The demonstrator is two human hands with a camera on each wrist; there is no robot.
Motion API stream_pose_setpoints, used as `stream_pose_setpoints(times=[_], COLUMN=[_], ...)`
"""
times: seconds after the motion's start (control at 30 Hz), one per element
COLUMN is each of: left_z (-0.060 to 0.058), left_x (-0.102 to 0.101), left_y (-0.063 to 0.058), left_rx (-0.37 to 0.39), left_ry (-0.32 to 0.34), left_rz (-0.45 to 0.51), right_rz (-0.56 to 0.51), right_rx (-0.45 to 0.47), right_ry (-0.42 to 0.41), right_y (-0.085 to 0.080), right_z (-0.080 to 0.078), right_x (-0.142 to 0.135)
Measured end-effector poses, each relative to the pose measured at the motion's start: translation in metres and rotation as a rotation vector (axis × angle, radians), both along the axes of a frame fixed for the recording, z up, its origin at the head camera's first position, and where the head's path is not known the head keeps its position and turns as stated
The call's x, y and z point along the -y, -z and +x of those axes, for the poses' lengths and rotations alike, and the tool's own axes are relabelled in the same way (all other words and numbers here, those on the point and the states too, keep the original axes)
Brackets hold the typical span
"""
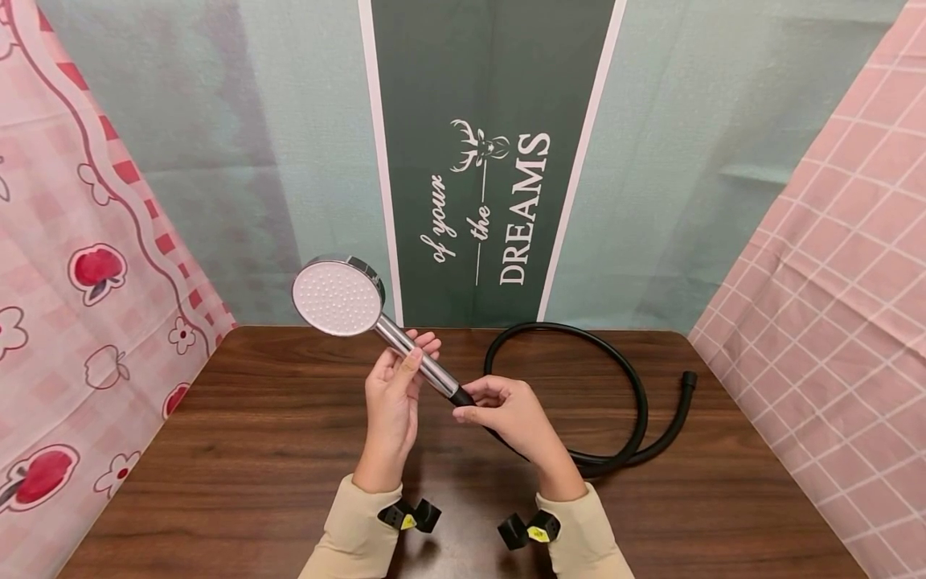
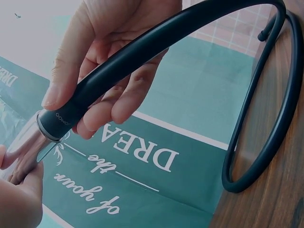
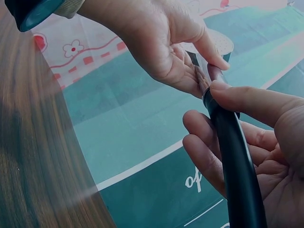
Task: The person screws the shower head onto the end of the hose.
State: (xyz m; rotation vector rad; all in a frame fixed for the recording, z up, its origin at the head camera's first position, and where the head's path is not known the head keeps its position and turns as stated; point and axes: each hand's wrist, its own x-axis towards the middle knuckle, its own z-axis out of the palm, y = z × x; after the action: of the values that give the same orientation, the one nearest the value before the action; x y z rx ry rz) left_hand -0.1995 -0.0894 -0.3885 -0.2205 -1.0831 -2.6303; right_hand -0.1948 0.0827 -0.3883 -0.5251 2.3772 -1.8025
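Note:
A chrome handheld shower head (image 1: 338,297) with a round white nozzle face is held tilted above the table, its face at the upper left. My left hand (image 1: 391,402) grips its chrome handle, thumb laid along the front. At the handle's lower end sits the black end fitting (image 2: 58,119) of a black shower hose (image 1: 640,386). My right hand (image 1: 515,414) pinches this fitting between thumb and fingers, right at the joint with the handle. In the right wrist view the hose (image 3: 237,175) runs down past the right palm. The threads inside the joint are hidden.
The rest of the hose loops over the brown wooden table (image 1: 275,450) on the right, its free end (image 1: 689,379) pointing away. A green and teal cloth with lettering (image 1: 524,209) hangs behind. Pink patterned cloths (image 1: 832,338) stand at both sides.

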Motion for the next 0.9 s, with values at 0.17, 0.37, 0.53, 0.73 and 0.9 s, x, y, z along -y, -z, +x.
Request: stream_pose_setpoints(times=[0.17,0.37,0.53,0.73,0.9], left_z=[0.0004,0.001,0.0012,0.0012,0.0011], left_x=[0.0003,0.0003,-0.0003,-0.0003,-0.0003], left_y=[-0.0005,-0.0006,-0.0016,-0.002,-0.0013], left_rx=[0.006,0.014,0.02,0.009,0.004], left_ry=[-0.002,-0.002,0.002,0.004,0.001], left_rz=[0.011,0.008,0.004,0.006,0.001], right_rz=[0.046,0.016,-0.005,-0.052,-0.077], right_rx=[-0.045,-0.046,-0.027,0.014,0.031], right_ry=[0.03,0.01,0.004,-0.02,-0.035], right_y=[0.0023,0.0016,0.0016,0.0019,0.0014], right_z=[-0.0017,-0.0006,-0.0002,-0.0011,-0.001], right_x=[0.0011,0.0013,0.0011,0.001,0.0011])
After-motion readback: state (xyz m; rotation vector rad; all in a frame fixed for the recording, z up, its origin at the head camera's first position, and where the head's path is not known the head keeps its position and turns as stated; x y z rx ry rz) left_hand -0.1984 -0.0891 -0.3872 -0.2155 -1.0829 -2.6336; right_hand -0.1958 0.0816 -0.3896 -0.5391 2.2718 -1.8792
